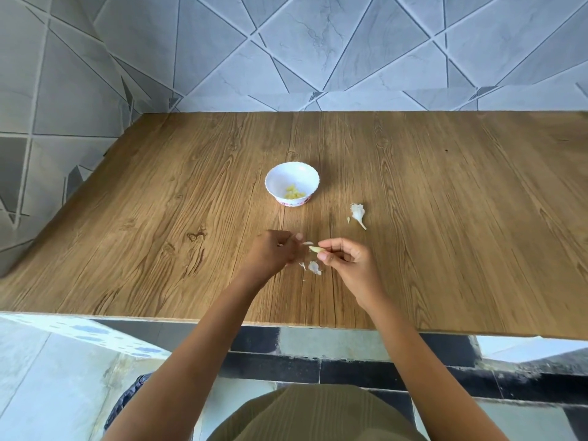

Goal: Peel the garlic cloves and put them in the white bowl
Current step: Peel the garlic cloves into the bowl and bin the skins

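Note:
A small white bowl (292, 173) stands on the wooden table (445, 218), with several yellowish peeled cloves (294, 192) in its bottom. Nearer to me, my right hand (346, 262) pinches a pale garlic clove (315, 248) between thumb and fingertips. My left hand (270, 253) hovers just left of it with curled fingers; whether it holds a scrap of skin I cannot tell. A thin skin flake (307, 243) shows between the hands. Loose papery skins (314, 268) lie on the table under the hands.
The rest of a garlic bulb with its stem (358, 214) lies to the right of the bowl. Grey tiled walls (286, 52) close the table at the back and left. The table's front edge (191, 318) runs just below my wrists.

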